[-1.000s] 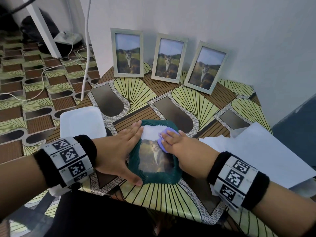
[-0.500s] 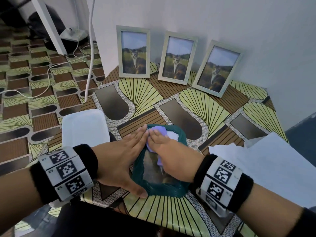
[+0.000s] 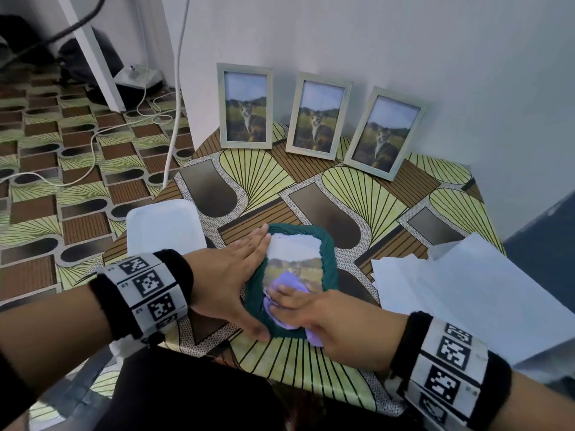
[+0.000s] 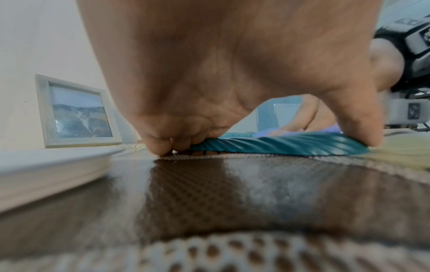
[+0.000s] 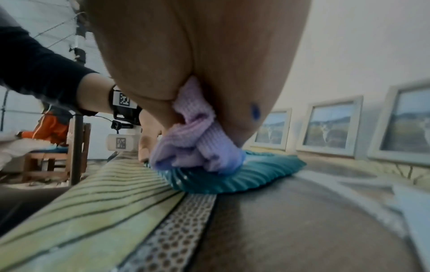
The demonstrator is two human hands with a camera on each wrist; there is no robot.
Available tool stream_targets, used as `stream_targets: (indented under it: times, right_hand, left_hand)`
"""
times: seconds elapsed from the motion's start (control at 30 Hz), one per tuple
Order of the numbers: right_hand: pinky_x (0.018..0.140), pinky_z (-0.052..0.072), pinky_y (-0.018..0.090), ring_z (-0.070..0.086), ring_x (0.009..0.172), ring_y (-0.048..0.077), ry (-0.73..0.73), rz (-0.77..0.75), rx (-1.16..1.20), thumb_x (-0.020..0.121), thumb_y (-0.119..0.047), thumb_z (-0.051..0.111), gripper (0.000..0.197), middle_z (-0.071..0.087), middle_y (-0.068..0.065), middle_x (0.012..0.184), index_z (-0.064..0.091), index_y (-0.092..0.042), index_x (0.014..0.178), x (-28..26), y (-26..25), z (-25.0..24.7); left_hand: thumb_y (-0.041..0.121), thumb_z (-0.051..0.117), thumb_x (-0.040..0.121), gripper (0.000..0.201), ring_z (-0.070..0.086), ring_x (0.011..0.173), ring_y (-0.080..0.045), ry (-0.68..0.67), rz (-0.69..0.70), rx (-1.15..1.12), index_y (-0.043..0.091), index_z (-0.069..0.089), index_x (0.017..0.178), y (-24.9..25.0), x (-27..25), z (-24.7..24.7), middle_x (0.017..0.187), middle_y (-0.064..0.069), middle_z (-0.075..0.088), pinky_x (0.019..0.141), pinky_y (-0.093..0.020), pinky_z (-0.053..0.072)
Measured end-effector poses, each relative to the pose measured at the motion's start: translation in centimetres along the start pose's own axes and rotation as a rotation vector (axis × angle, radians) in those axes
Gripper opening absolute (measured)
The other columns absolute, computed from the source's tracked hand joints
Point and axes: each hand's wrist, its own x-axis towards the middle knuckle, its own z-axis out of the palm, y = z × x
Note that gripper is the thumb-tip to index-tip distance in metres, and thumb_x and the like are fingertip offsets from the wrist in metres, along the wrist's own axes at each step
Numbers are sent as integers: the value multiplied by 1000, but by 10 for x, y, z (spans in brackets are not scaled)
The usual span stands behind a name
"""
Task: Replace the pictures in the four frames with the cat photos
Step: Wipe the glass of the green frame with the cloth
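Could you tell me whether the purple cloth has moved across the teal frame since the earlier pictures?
Yes. The purple cloth, under the right hand, slid from the teal frame's far end to its near end.

Your right hand (image 3: pixel 314 312) has slid the lilac cloth (image 3: pixel 287 286) from the teal frame (image 3: pixel 326 259)'s 12 o'clock end to its 6 o'clock end, uncovering the white upper part of the cat photo (image 3: pixel 292 255).
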Motion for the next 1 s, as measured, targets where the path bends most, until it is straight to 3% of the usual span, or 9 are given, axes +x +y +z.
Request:
stream_targets:
  times: [0.07, 0.13, 0.2, 0.3, 0.43, 0.67, 0.83, 1.0]
  right_hand:
    - [122, 1, 25, 5, 150, 6, 6, 2, -43, 92, 6, 40, 67, 17, -6, 163, 33, -20, 153, -8, 1, 0]
    - [122, 5, 27, 10, 151, 10, -9, 57, -126, 89, 4, 43, 70, 24, -5, 162, 32, -23, 153, -16, 6, 1]
    - [123, 4, 34, 7, 152, 14, -55, 136, -243, 89, -1, 45, 73, 13, -5, 164, 26, -25, 155, -21, 11, 3]
    - [120, -7, 33, -1, 152, 14, -93, 211, -360, 92, -7, 44, 71, 3, -1, 165, 19, -20, 156, -22, 18, 2]
    - [121, -2, 35, -3, 152, 17, -39, 273, -397, 92, -4, 39, 68, 1, 6, 165, 16, -11, 156, -12, 21, -6]
    - [120, 1, 33, -2, 152, 19, 23, 322, -349, 95, -4, 44, 70, -4, 9, 165, 10, -8, 156, 23, 32, -30]
    - [121, -1, 33, -8, 152, 20, 92, 304, -244, 97, -1, 41, 69, -10, 11, 164, 6, -5, 156, 50, 28, -29]
    - [120, -3, 37, -12, 151, 23, 22, 314, -240, 100, -16, 48, 76, -14, 12, 163, -3, -4, 155, 73, 13, -24]
  left_hand:
    - [100, 46, 49, 151, -28, 142, -6, -9, -8, -7, 16, -35, 144, 1, -1, -1, 148, 4, -47, 121, -27, 0]
    - [99, 48, 49, 151, -28, 142, -5, -17, -17, -15, 17, -36, 144, 2, -1, -2, 148, 5, -46, 120, -26, 0]
    - [99, 48, 49, 151, -29, 142, -6, -24, -22, -17, 18, -36, 144, 2, -1, -1, 148, 6, -47, 120, -27, -1]
    - [99, 48, 48, 151, -32, 141, -7, -32, -19, -18, 19, -37, 143, 2, 0, -1, 147, 6, -48, 121, -29, -4]
    - [98, 49, 50, 150, -36, 139, -7, -38, -2, -40, 19, -39, 142, 1, 0, 0, 146, 6, -50, 117, -25, -11]
    - [100, 47, 49, 147, -41, 136, -7, -31, 20, -58, 25, -47, 132, -1, 0, 1, 142, 7, -54, 114, -24, -16]
    - [101, 44, 52, 145, -47, 129, 1, -33, 38, -55, 24, -48, 133, 0, 0, -1, 139, 9, -56, 106, -20, -25]
    - [99, 41, 58, 141, -50, 124, 5, -43, 41, -27, 20, -43, 138, 1, -1, -3, 141, 8, -54, 102, -19, -28]
